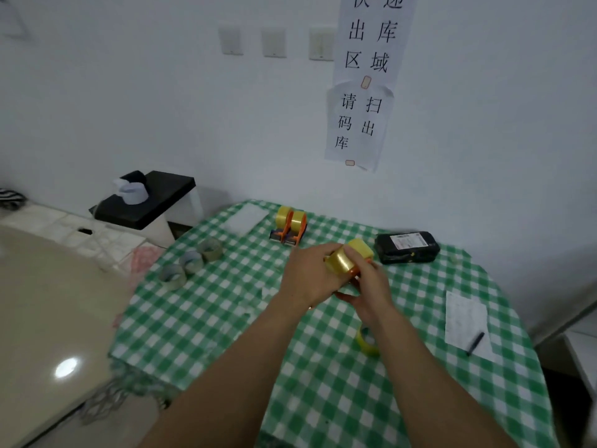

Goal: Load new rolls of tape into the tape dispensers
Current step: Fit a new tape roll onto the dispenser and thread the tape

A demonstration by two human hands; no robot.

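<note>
Under the 出库区域 sign [371, 37], left hand [307, 274] grips yellow tape roll [339, 261], right hand [370, 291] grips dispenser [355, 272].

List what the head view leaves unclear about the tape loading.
Hidden: orange dispenser, mostly behind left hand and right hand; whether held roll is seated is unclear.
Covered: loose yellow roll, partly under right forearm.
Too small, blurred: parcel label.
Cut off: wall sign, top at frame edge.
All head view.

Tablecloth [210, 318] open near-left; dispensers [289, 226] and parcel [407, 247] line the back.
</note>
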